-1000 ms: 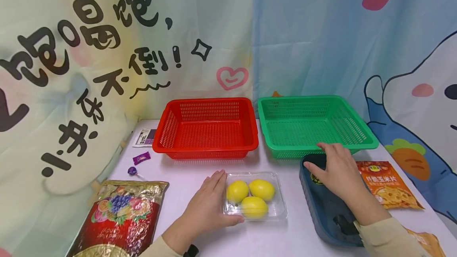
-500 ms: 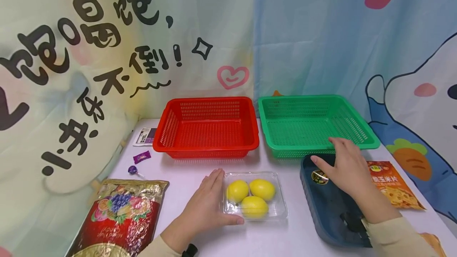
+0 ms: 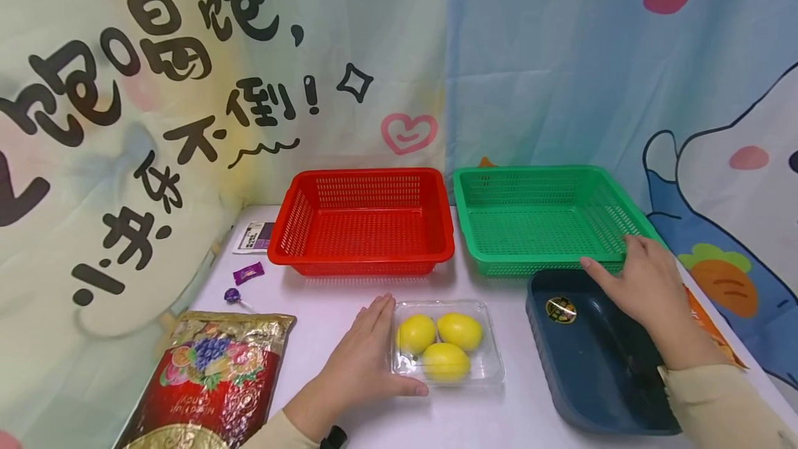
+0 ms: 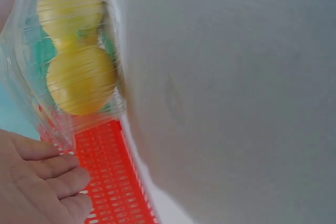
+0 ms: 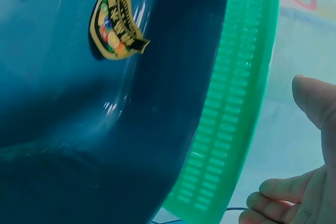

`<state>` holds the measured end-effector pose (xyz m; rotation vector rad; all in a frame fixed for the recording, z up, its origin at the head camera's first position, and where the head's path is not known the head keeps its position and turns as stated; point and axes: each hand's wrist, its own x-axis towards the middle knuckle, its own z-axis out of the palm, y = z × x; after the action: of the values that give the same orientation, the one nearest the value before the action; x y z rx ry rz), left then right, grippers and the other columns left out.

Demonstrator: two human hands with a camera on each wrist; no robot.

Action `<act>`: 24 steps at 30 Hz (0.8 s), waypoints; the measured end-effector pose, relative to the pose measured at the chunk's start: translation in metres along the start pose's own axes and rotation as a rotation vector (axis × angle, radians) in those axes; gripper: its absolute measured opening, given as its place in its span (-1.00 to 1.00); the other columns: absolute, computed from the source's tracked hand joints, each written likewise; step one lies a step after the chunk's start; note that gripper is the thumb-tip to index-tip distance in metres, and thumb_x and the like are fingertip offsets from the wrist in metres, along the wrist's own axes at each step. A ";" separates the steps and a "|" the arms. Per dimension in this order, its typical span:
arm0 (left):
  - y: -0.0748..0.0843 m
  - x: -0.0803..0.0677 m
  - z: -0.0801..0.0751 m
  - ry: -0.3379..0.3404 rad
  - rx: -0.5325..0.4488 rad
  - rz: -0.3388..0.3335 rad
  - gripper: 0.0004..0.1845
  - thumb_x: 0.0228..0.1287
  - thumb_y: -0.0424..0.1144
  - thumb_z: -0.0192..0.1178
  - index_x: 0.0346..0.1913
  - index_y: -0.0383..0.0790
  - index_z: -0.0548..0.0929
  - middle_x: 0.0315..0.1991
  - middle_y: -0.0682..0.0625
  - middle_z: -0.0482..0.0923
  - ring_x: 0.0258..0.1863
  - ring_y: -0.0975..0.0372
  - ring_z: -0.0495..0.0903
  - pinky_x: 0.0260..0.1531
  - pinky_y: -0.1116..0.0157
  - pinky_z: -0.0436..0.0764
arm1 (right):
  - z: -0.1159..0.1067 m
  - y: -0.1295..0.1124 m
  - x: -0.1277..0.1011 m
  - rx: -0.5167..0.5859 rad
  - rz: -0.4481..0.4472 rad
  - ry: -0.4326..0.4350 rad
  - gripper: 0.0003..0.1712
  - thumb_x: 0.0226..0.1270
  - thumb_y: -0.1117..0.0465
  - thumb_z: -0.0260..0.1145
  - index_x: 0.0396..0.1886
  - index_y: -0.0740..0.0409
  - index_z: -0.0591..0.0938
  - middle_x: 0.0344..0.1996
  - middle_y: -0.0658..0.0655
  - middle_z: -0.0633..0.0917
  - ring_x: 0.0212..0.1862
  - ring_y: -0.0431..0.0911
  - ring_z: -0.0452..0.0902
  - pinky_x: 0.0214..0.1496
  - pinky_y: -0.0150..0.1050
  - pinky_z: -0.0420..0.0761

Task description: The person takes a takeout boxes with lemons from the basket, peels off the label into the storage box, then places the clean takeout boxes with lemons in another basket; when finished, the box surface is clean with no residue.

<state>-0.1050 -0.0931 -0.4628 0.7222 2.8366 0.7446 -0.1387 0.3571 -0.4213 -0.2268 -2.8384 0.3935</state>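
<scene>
A clear plastic box (image 3: 492, 352) with three lemons (image 3: 446, 363) sits at the middle of the table. Along its left side lies my left hand (image 3: 358, 359), fingers extended and thumb near the front edge; I cannot tell how firmly it touches. Through the left wrist view, two lemons (image 4: 81, 80) show inside the box. Over the right side of a dark blue tray (image 3: 592, 366) hovers my right hand (image 3: 648, 289), thumb and fingers spread, holding nothing. A round sticker (image 3: 561, 310) shows inside the tray, also seen as the fruit label (image 5: 113, 24) in the right wrist view.
A red basket (image 3: 361, 262) and a green basket (image 3: 530, 258) stand at the back. To the left lie a mixed fruit candy bag (image 3: 215, 380), a lollipop (image 3: 233, 295), a purple wrapped candy (image 3: 249, 273) and a small packet (image 3: 254, 238). An orange packet (image 3: 713, 328) is partly hidden behind my right arm.
My right hand has moved rightward across the dark blue tray, uncovering its sticker and more of its floor, while covering most of the orange packet. My left hand and the lemon box have stayed put.
</scene>
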 end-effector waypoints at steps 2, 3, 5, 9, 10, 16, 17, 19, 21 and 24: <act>0.000 0.000 0.000 -0.013 -0.023 -0.012 0.54 -0.28 0.49 0.58 0.66 -0.33 0.09 0.69 -0.18 0.08 0.69 -0.01 0.08 0.64 -0.07 0.19 | 0.001 0.005 0.001 -0.002 0.015 -0.006 0.19 0.45 -0.32 0.25 0.46 0.73 0.18 0.31 0.77 0.27 0.32 0.62 0.16 0.37 0.60 0.24; 0.001 0.001 0.000 -0.015 -0.049 -0.022 0.54 -0.28 0.48 0.59 0.66 -0.33 0.08 0.68 -0.18 0.09 0.68 -0.02 0.09 0.62 -0.08 0.21 | 0.000 0.006 0.002 -0.002 0.022 -0.011 0.20 0.45 -0.33 0.24 0.46 0.73 0.17 0.32 0.78 0.26 0.32 0.62 0.16 0.37 0.60 0.24; 0.001 0.002 0.000 -0.018 -0.117 -0.056 0.53 -0.25 0.45 0.59 0.66 -0.34 0.06 0.68 -0.20 0.09 0.67 -0.05 0.12 0.60 -0.10 0.26 | 0.000 0.009 0.003 0.004 0.035 -0.022 0.22 0.46 -0.36 0.22 0.47 0.73 0.15 0.33 0.78 0.25 0.32 0.63 0.15 0.37 0.62 0.23; 0.001 0.004 -0.001 0.004 -0.244 -0.158 0.40 -0.06 0.43 0.52 0.63 -0.41 0.10 0.62 -0.29 0.19 0.60 -0.12 0.25 0.53 -0.15 0.37 | -0.001 0.012 0.005 0.015 0.043 -0.035 0.24 0.46 -0.38 0.19 0.48 0.73 0.13 0.33 0.80 0.23 0.33 0.64 0.13 0.38 0.62 0.20; 0.001 0.005 -0.001 0.013 -0.250 -0.180 0.36 0.00 0.44 0.47 0.61 -0.43 0.13 0.60 -0.31 0.22 0.59 -0.13 0.27 0.52 -0.16 0.38 | -0.001 0.012 0.005 0.017 0.044 -0.036 0.24 0.47 -0.38 0.18 0.47 0.73 0.13 0.33 0.80 0.23 0.33 0.64 0.13 0.38 0.62 0.20; -0.001 0.005 -0.004 0.026 -0.208 -0.256 0.13 0.22 0.48 0.24 0.49 -0.46 0.37 0.40 -0.32 0.47 0.40 -0.14 0.48 0.40 -0.19 0.52 | 0.000 0.012 0.005 0.022 0.058 -0.051 0.24 0.48 -0.38 0.16 0.48 0.73 0.11 0.34 0.79 0.21 0.33 0.65 0.10 0.37 0.63 0.19; -0.001 0.005 -0.004 0.021 -0.205 -0.263 0.10 0.23 0.47 0.23 0.47 -0.45 0.40 0.37 -0.31 0.50 0.37 -0.13 0.51 0.38 -0.18 0.54 | 0.000 0.012 0.005 0.024 0.061 -0.055 0.24 0.48 -0.39 0.16 0.48 0.73 0.11 0.35 0.79 0.20 0.33 0.65 0.10 0.37 0.63 0.19; -0.001 0.005 -0.004 0.008 -0.208 -0.276 0.07 0.24 0.46 0.23 0.44 -0.45 0.43 0.33 -0.30 0.53 0.33 -0.11 0.54 0.36 -0.19 0.56 | 0.001 0.012 0.005 0.026 0.065 -0.058 0.24 0.48 -0.39 0.15 0.48 0.73 0.11 0.34 0.79 0.20 0.33 0.64 0.10 0.36 0.64 0.20; -0.001 0.005 -0.003 0.001 -0.217 -0.282 0.05 0.25 0.44 0.24 0.43 -0.45 0.45 0.32 -0.30 0.54 0.32 -0.11 0.54 0.35 -0.19 0.56 | 0.001 0.013 0.006 0.028 0.064 -0.058 0.24 0.48 -0.39 0.15 0.48 0.74 0.11 0.34 0.79 0.20 0.32 0.64 0.10 0.36 0.64 0.21; -0.001 0.005 0.000 -0.001 -0.229 -0.273 0.04 0.26 0.42 0.24 0.43 -0.47 0.45 0.32 -0.31 0.54 0.33 -0.12 0.52 0.36 -0.20 0.55 | 0.003 0.015 0.006 0.028 0.054 -0.051 0.24 0.48 -0.39 0.15 0.47 0.76 0.12 0.33 0.80 0.21 0.31 0.64 0.10 0.36 0.63 0.20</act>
<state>-0.1099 -0.0914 -0.4633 0.2940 2.7082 0.9945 -0.1435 0.3720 -0.4269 -0.2926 -2.8792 0.4561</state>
